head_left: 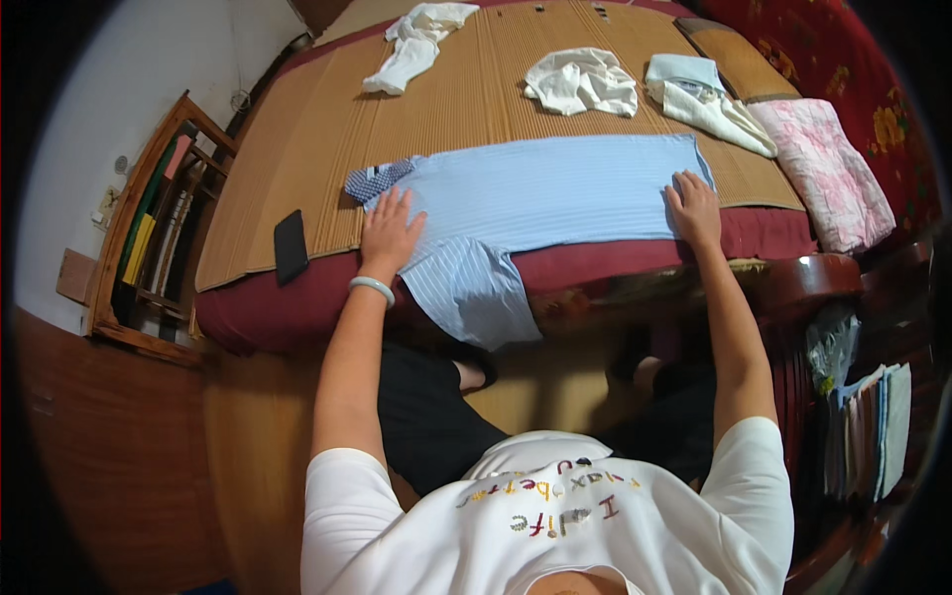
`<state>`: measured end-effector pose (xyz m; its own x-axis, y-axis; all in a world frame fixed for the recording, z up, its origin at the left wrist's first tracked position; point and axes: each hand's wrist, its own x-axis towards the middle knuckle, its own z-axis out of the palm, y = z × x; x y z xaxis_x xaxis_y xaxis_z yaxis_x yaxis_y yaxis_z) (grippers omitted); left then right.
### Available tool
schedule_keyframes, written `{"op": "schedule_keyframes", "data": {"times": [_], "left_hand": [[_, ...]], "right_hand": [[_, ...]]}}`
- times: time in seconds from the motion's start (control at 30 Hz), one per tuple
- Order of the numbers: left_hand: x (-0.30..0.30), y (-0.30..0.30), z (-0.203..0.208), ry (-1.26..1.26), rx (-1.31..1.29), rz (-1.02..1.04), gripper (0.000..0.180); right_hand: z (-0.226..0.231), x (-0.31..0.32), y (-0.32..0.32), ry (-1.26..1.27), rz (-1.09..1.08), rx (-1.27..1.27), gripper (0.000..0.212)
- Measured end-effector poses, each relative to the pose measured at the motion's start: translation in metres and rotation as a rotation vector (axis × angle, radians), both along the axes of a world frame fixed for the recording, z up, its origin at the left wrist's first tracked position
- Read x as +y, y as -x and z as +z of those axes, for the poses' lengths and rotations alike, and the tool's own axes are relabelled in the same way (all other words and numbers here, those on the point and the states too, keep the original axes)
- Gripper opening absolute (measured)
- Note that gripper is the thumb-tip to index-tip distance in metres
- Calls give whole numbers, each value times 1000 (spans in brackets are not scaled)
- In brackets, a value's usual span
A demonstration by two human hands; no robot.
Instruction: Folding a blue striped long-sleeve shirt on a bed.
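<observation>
A light blue striped shirt [565, 193] lies lengthwise along the near side of the bed, folded into a long strip. Its dark patterned collar [382, 180] points left, and one sleeve [476, 293] hangs over the bed's front edge. My left hand [392, 236] rests on the shirt just below the collar, fingers spread. At the hem end on the right, my right hand [696, 206] lies on the cloth with its fingers stretched out. Neither hand grips anything that I can see.
Behind the shirt on the brown mat [476, 99] lie white crumpled garments [582, 81] and a pale blue and cream bundle [709, 99]. A black phone [291, 248] sits left. A pink patterned folded cloth [828, 174] is at the right, near a dark wooden bed frame [808, 278].
</observation>
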<state>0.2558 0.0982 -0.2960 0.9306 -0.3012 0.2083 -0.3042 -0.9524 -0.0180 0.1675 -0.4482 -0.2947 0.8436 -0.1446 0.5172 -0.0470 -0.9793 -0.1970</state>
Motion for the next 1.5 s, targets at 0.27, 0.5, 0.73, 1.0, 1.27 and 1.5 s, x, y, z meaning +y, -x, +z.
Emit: {"op": "schedule_keyframes", "data": {"times": [0.27, 0.5, 0.73, 1.0, 1.27, 1.5], "left_hand": [[7, 4, -5, 72, -82, -11, 64], [4, 1, -8, 90, -41, 10, 66], [2, 1, 4, 53, 104, 48, 67], [4, -6, 17, 76, 257, 46, 73], [8, -5, 17, 99, 298, 41, 74], [22, -17, 2, 349, 246, -71, 62]], "right_hand": [[-3, 125, 101, -132, 525, -262, 6], [-85, 240, 120, -868, 518, 450, 41], [-140, 274, 111, -1352, 565, 957, 49], [-107, 255, 144, -1106, 732, 1348, 40], [50, 225, 99, -1077, 1139, 1460, 40], [119, 207, -42, -2201, 973, 510, 78]]}}
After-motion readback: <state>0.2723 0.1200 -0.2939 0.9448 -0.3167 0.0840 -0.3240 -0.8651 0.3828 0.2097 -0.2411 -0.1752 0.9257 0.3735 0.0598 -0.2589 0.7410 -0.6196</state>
